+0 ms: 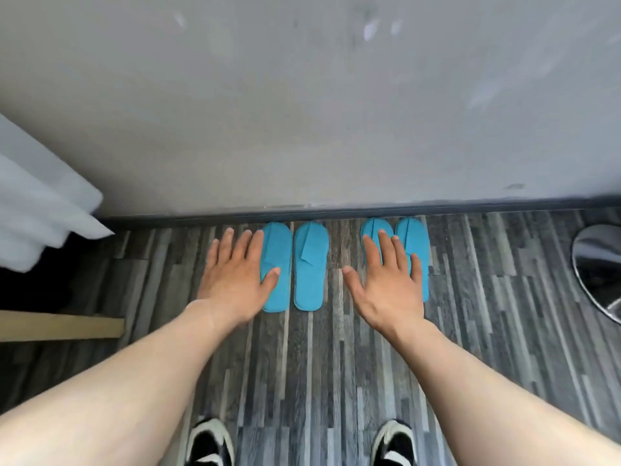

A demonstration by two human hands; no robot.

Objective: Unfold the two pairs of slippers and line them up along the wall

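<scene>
Two pairs of flat blue slippers lie side by side on the floor, toes against the dark skirting of the grey wall [302, 112]. The left pair [311, 267] shows both slippers; my left hand [235, 277] hovers flat with fingers spread over the outer edge of its left slipper [280, 264]. The right pair [415, 243] sits a little apart to the right, and my right hand [386, 284], also spread and holding nothing, covers most of its left slipper. Both forearms reach in from the bottom.
Grey wood-pattern floor [336, 364] runs to the wall. White bedding [40, 210] and a wooden bed frame edge [64, 326] are at the left. A shiny metal chair base [601, 264] sits at the right. My two black-and-white shoes [210, 442] stand at the bottom.
</scene>
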